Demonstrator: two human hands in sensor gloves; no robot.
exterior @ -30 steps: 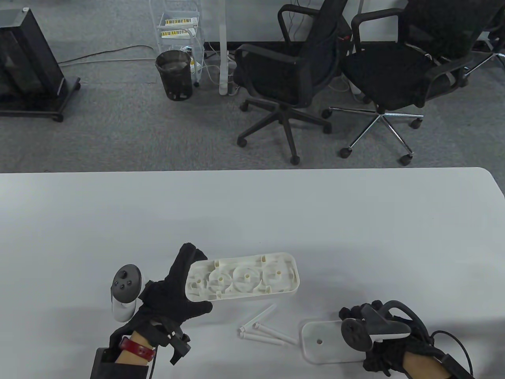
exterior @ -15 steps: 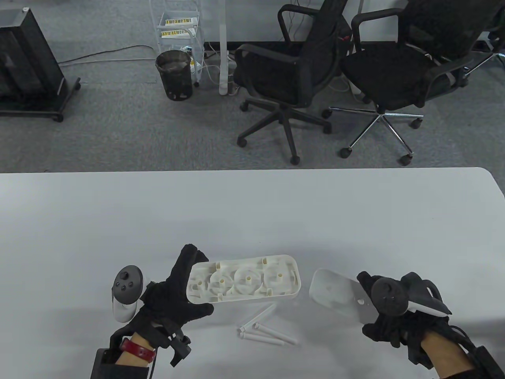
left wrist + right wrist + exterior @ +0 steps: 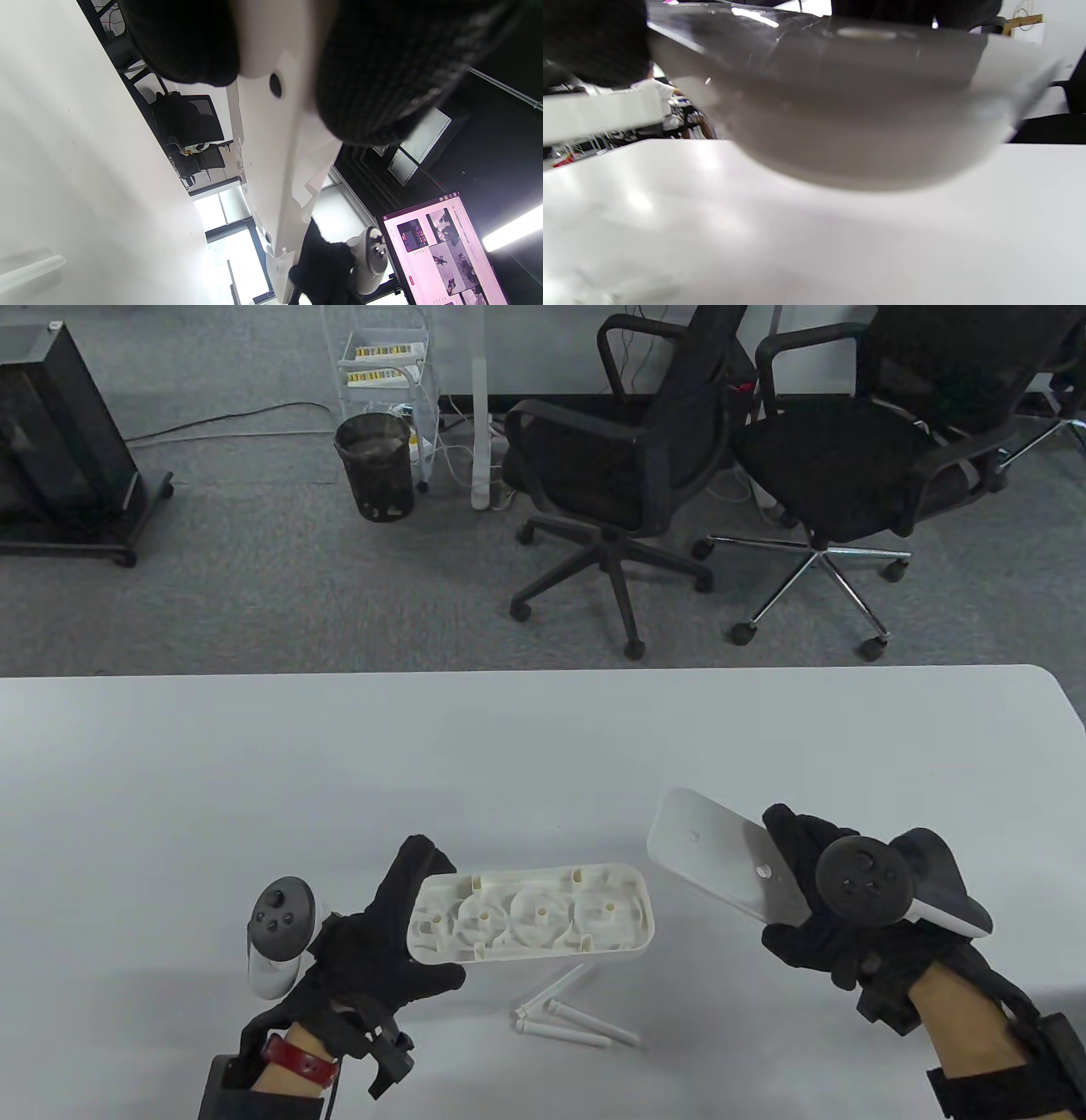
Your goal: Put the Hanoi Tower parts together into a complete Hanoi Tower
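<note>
My left hand (image 3: 386, 937) grips the left end of the white tower base (image 3: 543, 916), held just above the table with its hollow, ribbed underside facing up. In the left wrist view the base (image 3: 275, 169) runs away from my fingers (image 3: 382, 72). My right hand (image 3: 836, 912) holds a flat white cover plate (image 3: 713, 857) with small holes, lifted and tilted, to the right of the base and apart from it. The plate fills the top of the right wrist view (image 3: 861, 110). Three white pegs (image 3: 564, 1014) lie on the table in front of the base.
The white table (image 3: 254, 780) stretches back and to both sides. Two black office chairs (image 3: 645, 475), a bin (image 3: 375, 466) and a wire rack stand on the carpet beyond the far edge.
My right hand picked the cover plate up from the table at the near right and raised it up and away, beside the base's right end. My left hand shifted the base slightly right and nearer.
</note>
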